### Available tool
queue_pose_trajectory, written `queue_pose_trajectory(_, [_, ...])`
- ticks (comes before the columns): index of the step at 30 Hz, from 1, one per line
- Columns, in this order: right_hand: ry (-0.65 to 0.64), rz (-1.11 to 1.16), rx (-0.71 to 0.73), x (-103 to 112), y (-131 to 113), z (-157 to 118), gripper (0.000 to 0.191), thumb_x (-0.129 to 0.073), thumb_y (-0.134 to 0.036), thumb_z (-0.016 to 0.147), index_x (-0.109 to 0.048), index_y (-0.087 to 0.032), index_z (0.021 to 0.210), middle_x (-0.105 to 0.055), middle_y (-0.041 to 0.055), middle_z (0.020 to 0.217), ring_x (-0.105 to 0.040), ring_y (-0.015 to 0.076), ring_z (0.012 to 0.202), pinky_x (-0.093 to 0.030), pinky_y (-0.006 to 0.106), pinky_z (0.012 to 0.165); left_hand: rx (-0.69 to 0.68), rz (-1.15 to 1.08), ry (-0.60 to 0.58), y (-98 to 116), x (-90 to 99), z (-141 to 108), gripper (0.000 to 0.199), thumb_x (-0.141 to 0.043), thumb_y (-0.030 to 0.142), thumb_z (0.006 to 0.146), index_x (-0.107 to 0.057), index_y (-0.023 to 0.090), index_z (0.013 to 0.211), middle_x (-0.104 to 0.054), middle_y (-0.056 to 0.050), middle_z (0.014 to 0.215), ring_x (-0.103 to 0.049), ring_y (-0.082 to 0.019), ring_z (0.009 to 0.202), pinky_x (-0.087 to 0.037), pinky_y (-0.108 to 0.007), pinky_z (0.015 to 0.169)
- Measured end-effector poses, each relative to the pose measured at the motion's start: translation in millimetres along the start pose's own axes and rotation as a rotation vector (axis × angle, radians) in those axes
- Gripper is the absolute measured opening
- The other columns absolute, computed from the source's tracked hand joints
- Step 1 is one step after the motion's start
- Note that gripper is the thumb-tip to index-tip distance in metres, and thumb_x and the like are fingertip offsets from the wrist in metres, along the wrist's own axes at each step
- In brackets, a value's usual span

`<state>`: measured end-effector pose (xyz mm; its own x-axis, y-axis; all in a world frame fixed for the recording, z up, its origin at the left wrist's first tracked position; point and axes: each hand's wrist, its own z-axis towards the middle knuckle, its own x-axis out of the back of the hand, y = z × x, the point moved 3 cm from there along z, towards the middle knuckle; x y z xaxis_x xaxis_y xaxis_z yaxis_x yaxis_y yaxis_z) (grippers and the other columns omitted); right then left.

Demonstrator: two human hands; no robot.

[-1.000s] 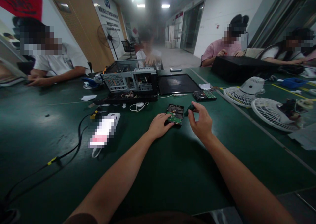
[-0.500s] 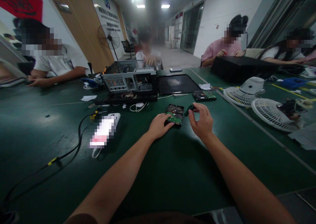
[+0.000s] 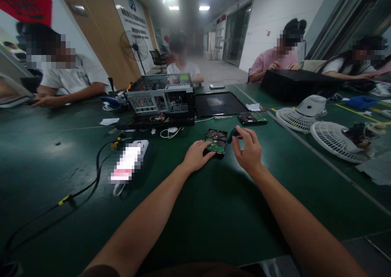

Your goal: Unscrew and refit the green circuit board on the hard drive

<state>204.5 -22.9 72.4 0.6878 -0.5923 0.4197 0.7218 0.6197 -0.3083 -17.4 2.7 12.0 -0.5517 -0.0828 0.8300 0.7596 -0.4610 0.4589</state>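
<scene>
A hard drive [image 3: 217, 136] with a green circuit board lies on the green table in front of me. My left hand [image 3: 198, 154] grips its near left edge, thumb along the near side and fingers at the board. My right hand [image 3: 248, 146] is closed around the dark handle of a small screwdriver [image 3: 232, 137], just right of the drive. The handle slants down toward the drive's right side. Its tip is too small to make out, so I cannot tell whether it touches.
An opened computer case [image 3: 161, 100] stands beyond, beside a black panel [image 3: 220, 104]. A second hard drive [image 3: 253, 118] lies back right. Fan parts [image 3: 301, 118] sit on the right, a phone [image 3: 130, 161] and black cable [image 3: 98, 167] on the left. Several people sit around the table.
My right hand and the screwdriver have shifted very slightly left. My left hand and the hard drive stay put. The person across has lowered a hand from above the computer case.
</scene>
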Motion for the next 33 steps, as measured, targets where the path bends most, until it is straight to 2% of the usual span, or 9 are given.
queue_pose_trajectory(8, [0.032,0.033,0.039,-2.0,2.2,-1.5,0.041,-0.062,-0.023,0.094,-0.052,-0.022,0.134,-0.062,0.0143,0.136,-0.064,0.0268,0.121,-0.061,0.047,0.091,-0.014,0.004,0.008,0.6,-0.3,0.3,0.054,-0.059,0.054,0.095,-0.057,0.026,0.142,-0.061,-0.007,0.141,-0.049,-0.029,0.137,-0.039,-0.047,0.116])
queue_pose_trajectory(13, [0.047,0.007,0.035,-0.5,-0.1,0.0,0.037,-0.064,-0.026,0.093,-0.055,-0.024,0.129,-0.066,0.0119,0.126,-0.067,0.0257,0.111,-0.061,0.047,0.089,0.008,-0.002,-0.006,0.9,0.9,-0.3,0.054,-0.06,0.054,0.095,-0.057,0.028,0.142,-0.06,-0.006,0.143,-0.048,-0.029,0.138,-0.039,-0.047,0.117])
queue_pose_trajectory(18, [0.04,-0.022,0.034,0.7,0.6,0.4,0.039,-0.065,-0.028,0.092,-0.057,-0.027,0.13,-0.063,0.0104,0.118,-0.065,0.0259,0.107,-0.06,0.047,0.089,0.008,-0.005,-0.007,0.2,0.0,-0.4,0.055,-0.06,0.054,0.095,-0.056,0.028,0.143,-0.06,-0.007,0.143,-0.048,-0.029,0.138,-0.039,-0.047,0.117])
queue_pose_trajectory(29, [0.015,0.014,0.031,0.0,0.0,0.5,0.042,-0.059,-0.022,0.094,-0.05,-0.023,0.135,-0.059,0.0132,0.126,-0.062,0.0259,0.113,-0.061,0.046,0.088,-0.018,-0.007,0.003,0.7,1.8,-1.4,0.054,-0.06,0.053,0.095,-0.057,0.027,0.142,-0.061,-0.006,0.142,-0.049,-0.028,0.137,-0.039,-0.046,0.116])
queue_pose_trajectory(33, [0.023,0.019,0.002,-0.6,2.5,0.4,0.04,-0.062,-0.028,0.093,-0.052,-0.025,0.132,-0.059,0.0115,0.121,-0.064,0.0246,0.104,-0.062,0.045,0.083,-0.006,-0.001,0.0,-1.2,-0.4,-0.4,0.054,-0.062,0.052,0.094,-0.057,0.027,0.142,-0.06,-0.007,0.143,-0.049,-0.028,0.137,-0.039,-0.047,0.117])
